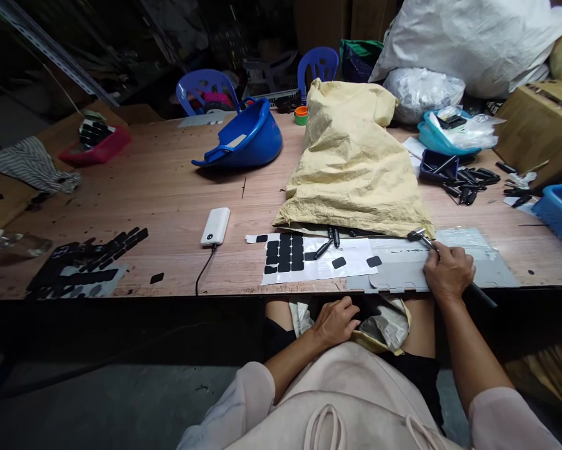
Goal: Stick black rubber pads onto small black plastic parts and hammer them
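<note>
My right hand [449, 270] is wrapped round a hammer [481, 295] at the table's front edge. The hammer's metal head points left, over the grey sheet [477, 250] and beside the hem of a yellow woven sack [356, 169]. My left hand [337, 322] rests over my lap by the opening of a bag [393, 322], its fingers curled; whatever it may hold is hidden. On the table before me, a white sheet [346, 270] bears rows of black patches [285, 253]. Several black tubular pieces [324, 248] lie by the sack's hem, and two loose black patches sit farther right.
A white power bank [215, 226] with a cable lies left of the sheet. Behind it stands a blue basin [252, 137]. Black parts [84, 262] are piled at far left. At right are black pieces [471, 184], a teal basin [449, 140] and a blue tub [559, 209].
</note>
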Demonstrator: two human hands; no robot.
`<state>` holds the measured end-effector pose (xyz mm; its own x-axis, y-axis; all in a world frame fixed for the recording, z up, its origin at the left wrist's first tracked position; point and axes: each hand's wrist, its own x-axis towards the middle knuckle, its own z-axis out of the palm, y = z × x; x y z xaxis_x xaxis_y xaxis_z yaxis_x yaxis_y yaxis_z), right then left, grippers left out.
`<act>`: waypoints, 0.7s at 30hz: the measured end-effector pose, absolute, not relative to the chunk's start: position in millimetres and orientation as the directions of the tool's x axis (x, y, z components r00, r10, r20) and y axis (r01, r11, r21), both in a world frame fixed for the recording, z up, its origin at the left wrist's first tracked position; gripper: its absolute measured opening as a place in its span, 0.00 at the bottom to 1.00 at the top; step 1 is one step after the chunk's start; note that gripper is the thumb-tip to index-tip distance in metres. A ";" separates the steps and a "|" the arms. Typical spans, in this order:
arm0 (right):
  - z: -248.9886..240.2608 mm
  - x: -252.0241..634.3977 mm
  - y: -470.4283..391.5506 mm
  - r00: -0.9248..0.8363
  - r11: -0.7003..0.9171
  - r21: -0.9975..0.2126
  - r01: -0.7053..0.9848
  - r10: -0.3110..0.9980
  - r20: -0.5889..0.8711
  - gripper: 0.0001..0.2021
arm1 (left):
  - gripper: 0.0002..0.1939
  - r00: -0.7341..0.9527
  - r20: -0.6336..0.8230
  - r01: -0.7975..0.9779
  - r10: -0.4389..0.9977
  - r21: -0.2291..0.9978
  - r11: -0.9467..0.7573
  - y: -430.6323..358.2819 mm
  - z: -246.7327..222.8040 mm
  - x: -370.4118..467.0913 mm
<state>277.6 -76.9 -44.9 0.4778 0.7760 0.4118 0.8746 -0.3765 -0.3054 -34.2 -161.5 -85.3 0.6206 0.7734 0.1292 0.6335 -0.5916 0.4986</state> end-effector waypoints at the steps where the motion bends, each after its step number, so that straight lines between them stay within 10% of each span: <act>1: -45.1 277.8 -77.0 0.477 -0.375 -0.306 0.875 0.776 0.412 0.18 | 0.08 0.628 0.147 0.608 0.764 0.520 -0.600 -161.0 -82.7 -34.2; 7: -45.4 277.9 -77.3 0.480 -0.382 -0.301 0.874 0.777 0.407 0.19 | 0.07 0.300 0.426 0.599 0.854 0.612 -0.516 -119.0 -47.2 -44.3; 12: -44.9 277.5 -77.0 0.473 -0.368 -0.309 0.877 0.774 0.422 0.19 | 0.14 -0.049 0.325 0.791 0.944 0.590 -0.162 -52.8 -37.4 -66.0; 21: -45.6 274.8 -78.5 0.489 -0.381 -0.317 0.869 0.760 0.428 0.19 | 0.03 -0.027 0.247 0.793 0.969 0.595 -0.129 -48.9 -44.1 -77.4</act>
<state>274.8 -78.5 -45.6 0.4891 0.7603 0.4275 0.8688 -0.3807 -0.3167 -77.4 -48.9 -44.1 -0.0274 0.9686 0.2471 0.7929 -0.1294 0.5954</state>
